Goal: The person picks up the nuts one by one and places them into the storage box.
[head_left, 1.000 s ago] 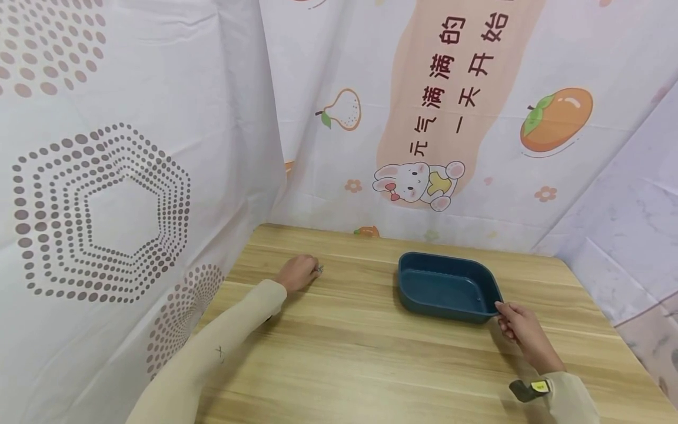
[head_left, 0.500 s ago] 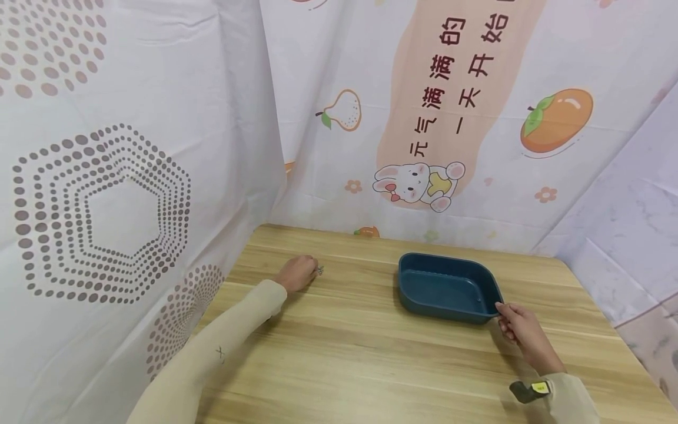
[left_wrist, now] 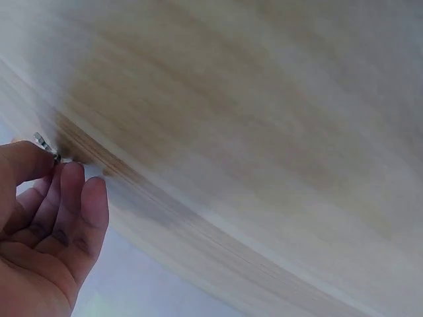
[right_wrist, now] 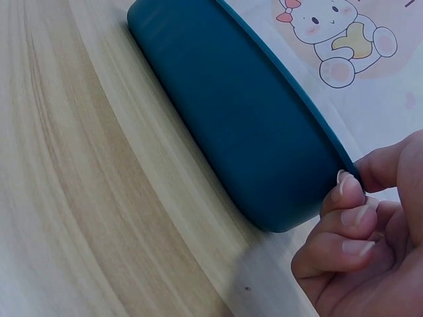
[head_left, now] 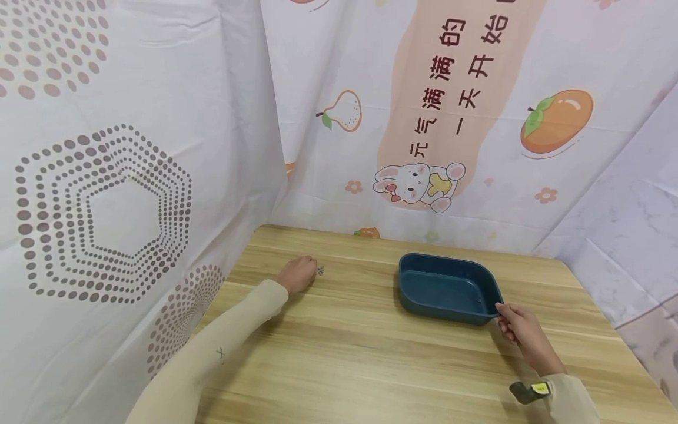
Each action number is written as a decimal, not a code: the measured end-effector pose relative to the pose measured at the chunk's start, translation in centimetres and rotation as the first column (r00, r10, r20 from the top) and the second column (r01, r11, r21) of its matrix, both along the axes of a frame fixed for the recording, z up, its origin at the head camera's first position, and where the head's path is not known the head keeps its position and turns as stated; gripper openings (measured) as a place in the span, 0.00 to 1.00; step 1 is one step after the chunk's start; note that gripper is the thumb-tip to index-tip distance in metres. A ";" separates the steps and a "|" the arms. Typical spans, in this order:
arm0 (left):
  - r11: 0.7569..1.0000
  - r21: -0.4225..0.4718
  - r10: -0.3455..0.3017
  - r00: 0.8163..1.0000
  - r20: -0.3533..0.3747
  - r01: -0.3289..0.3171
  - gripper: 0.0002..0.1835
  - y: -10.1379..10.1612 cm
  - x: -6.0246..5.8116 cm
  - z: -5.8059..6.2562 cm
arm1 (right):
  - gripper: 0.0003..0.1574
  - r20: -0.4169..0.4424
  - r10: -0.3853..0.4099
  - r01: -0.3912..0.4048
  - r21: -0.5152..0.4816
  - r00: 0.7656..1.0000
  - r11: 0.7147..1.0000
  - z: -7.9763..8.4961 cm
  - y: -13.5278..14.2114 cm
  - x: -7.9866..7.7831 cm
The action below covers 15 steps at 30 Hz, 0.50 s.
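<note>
My left hand [head_left: 298,275] is low over the far left part of the wooden table. Between thumb and fingertips it pinches a small silvery metal piece [left_wrist: 43,144], whose kind I cannot tell. In the head view only a thin, branched end of it sticks out past the fingers. A dark teal, rounded rectangular plastic bin [head_left: 444,312] stands on the table to the right, with nothing inside. My right hand [head_left: 521,333] pinches the rim at the bin's near right corner. In the right wrist view, its thumb [right_wrist: 383,168] and index finger close over that rim, other fingers curled below.
The light wooden table [head_left: 349,365] runs up to a printed cloth [head_left: 328,188] at the back. Another cloth [head_left: 127,218] with dotted patterns hangs along the left side. A dark strap device [head_left: 529,390] sits at the right wrist.
The small metal piece has turned slightly in the left fingers and shows a little more beyond them. The right hand and bin have stayed in place.
</note>
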<state>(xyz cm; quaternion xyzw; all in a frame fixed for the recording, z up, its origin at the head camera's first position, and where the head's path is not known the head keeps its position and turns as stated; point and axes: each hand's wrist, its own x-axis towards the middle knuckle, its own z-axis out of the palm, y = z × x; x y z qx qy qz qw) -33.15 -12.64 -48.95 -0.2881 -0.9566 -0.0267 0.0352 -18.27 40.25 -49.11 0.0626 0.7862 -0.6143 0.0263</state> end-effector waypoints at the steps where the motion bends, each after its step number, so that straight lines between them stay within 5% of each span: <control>1: 1.000 -0.003 0.001 1.000 0.003 -0.001 0.07 0.0 0.1 0.1 | 0.31 0.000 -0.002 0.002 0.005 1.000 1.000 0.0 0.0 0.0; 15: 0.999 -0.039 -0.012 0.999 -0.038 0.011 0.09 -0.2 -0.1 -0.4 | 0.30 0.006 -0.014 0.014 0.005 1.000 1.000 0.3 -0.2 0.0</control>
